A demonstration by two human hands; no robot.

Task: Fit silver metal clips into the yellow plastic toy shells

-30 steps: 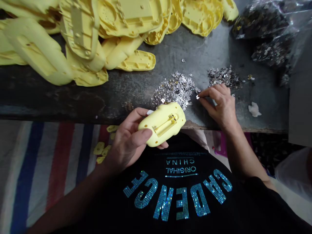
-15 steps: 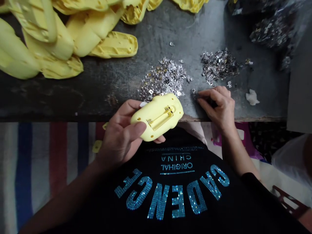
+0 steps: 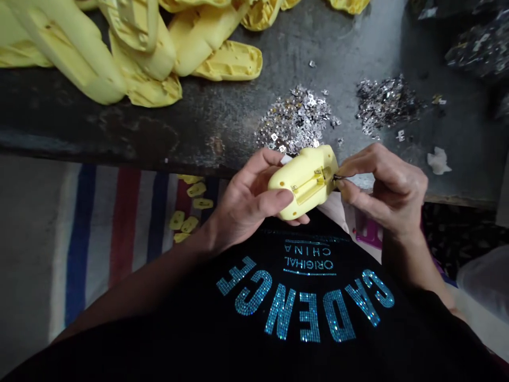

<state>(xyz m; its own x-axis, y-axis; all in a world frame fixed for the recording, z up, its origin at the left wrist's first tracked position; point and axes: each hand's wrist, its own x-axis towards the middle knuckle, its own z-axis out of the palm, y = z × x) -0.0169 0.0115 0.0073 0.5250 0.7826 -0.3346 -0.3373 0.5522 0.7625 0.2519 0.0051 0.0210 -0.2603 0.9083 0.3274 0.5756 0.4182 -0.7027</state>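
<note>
My left hand (image 3: 258, 193) is closed around a yellow plastic housing (image 3: 284, 172), thumb on top and fingers beneath. A long battery slot with small metal contacts at its ends faces up, and small holes lie near the housing's edges. Between the thumb and fingertips of my right hand (image 3: 384, 183) is a small dark metal piece (image 3: 337, 178), its exact kind too small to make out. It is at the right end of the housing. Just beyond my left hand is a heap of small silvery metal contact plates (image 3: 298, 119).
A second pile of metal plates (image 3: 387, 103) lies farther right, beside a crumpled white scrap (image 3: 439, 161). Yellow plastic shells (image 3: 214, 40) are heaped at the back left of the dark table (image 3: 131, 124). Small yellow covers (image 3: 202, 203) rest on a striped sheet (image 3: 123, 223) below.
My right hand has moved from the tabletop by the loose plates to the housing's right end, bringing the small dark piece. My left hand still holds the housing. The camera view has shifted left.
</note>
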